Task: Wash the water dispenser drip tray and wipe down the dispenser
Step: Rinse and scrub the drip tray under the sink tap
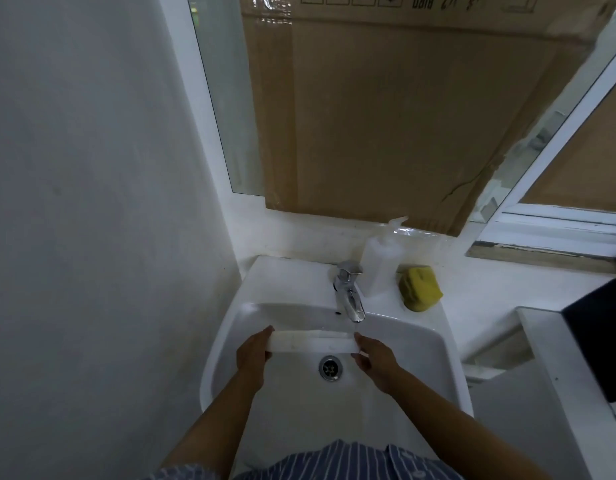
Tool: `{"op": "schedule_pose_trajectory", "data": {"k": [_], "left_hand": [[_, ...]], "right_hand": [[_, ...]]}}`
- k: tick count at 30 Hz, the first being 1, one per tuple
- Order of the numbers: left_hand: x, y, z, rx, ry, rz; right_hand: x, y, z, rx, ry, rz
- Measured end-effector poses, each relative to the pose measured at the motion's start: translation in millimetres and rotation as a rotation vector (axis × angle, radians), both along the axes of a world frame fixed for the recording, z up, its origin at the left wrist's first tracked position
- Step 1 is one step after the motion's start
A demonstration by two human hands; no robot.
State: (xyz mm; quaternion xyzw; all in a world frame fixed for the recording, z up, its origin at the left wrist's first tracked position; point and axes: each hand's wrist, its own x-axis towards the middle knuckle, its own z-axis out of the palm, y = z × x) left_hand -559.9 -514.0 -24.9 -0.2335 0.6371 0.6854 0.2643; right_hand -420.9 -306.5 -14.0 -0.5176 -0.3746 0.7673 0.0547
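Note:
A long white drip tray (311, 342) is held level over the white sink (227, 327), just below the chrome tap (349, 292). My left hand (252, 353) grips its left end. My right hand (375, 360) grips its right end, where a thin stream of water falls from the spout. The sink drain (330, 367) lies under the tray. A yellow-green sponge (420, 288) rests on the sink's back right ledge.
A translucent pump bottle (381, 261) stands behind the tap. Brown cardboard (403, 116) covers the window above. A white wall (92, 202) is close on the left. A white counter with a dark object (600, 341) sits at the right.

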Motion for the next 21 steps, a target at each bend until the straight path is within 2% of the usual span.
{"op": "schedule_pose_trajectory", "data": {"k": [4,9,16,21], "left_hand": [[-1.8,10.0,-3.8,0.068,-0.094,-0.1],[3.9,31.6,-0.2,0.193,-0.098,-0.249],[12.2,65.1,7.9,0.109,-0.089,-0.392],[13.5,86.6,16.7,-0.025,-0.025,-0.479]], "right_hand": [[13.1,10.1,-3.2,0.045,-0.052,0.013],[30.7,20.6,-1.6,0.087,0.002,-0.045],[54.0,33.1,-1.3,0.054,-0.011,-0.139],[60.2,39.7,2.6,0.043,-0.053,-0.162]]}}
